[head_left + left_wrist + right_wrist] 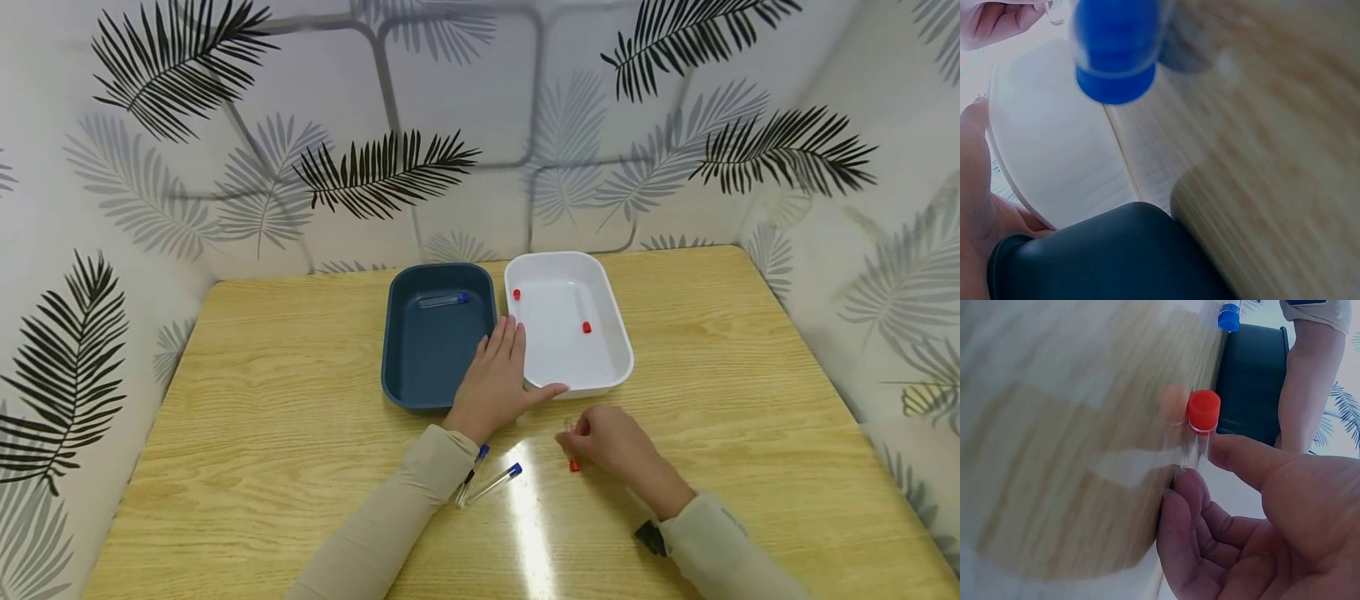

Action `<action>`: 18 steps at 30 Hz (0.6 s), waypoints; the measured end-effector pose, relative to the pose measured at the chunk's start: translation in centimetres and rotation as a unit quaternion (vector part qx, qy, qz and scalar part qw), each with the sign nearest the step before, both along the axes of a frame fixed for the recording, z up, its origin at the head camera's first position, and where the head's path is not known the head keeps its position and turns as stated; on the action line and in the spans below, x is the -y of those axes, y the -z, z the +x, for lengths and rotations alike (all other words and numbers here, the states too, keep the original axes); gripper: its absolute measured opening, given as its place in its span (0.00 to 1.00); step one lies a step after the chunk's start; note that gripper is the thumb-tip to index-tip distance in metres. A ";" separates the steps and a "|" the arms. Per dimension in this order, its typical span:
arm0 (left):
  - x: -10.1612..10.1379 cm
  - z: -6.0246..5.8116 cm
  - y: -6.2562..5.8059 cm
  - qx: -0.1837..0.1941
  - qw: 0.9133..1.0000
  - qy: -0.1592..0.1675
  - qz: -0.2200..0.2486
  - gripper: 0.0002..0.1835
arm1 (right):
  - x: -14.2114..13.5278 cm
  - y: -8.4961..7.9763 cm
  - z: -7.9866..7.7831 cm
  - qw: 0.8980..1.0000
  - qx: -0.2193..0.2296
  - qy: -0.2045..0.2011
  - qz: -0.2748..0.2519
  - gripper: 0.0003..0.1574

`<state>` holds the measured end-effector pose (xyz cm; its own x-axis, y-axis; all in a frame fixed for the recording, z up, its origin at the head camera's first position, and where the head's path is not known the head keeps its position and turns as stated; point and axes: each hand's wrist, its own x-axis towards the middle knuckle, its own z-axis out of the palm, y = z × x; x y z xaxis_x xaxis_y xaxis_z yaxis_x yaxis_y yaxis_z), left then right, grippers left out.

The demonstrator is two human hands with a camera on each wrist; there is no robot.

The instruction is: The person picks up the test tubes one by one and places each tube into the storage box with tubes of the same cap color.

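Note:
My right hand [615, 446] pinches a clear test tube with a red cap [1204, 412] between thumb and fingertips, close over the table in front of the white tray [626, 354]. The red end points toward me. My left hand [495, 379] rests with straight fingers over the adjoining rims of the white tray and the dark blue tray [386, 350], its thumb along the white tray's front rim. Two red caps [587, 327] show inside the white tray; their clear tubes barely show. One blue-capped tube [442, 301] lies in the dark blue tray.
Two more blue-capped tubes [497, 481] lie on the wooden table [262, 400], beside and partly under my left forearm. A small black device [650, 539] sits at my right wrist. Leaf-patterned cloth walls [465, 100] border the table at the back and sides.

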<state>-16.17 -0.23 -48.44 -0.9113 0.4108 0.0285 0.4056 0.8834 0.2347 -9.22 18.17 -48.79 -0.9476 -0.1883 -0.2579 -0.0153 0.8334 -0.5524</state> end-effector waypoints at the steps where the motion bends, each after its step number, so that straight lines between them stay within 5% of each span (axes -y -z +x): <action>1: 0.0 0.0 0.0 0.000 1.000 0.000 0.000 0.62 | 0.1 0.0 0.0 1.000 -0.002 0.000 0.001 0.24; 18: 0.0 0.0 0.0 0.002 1.000 -0.002 0.002 0.62 | -0.3 0.3 -0.1 0.999 -0.036 -0.037 -0.018 0.15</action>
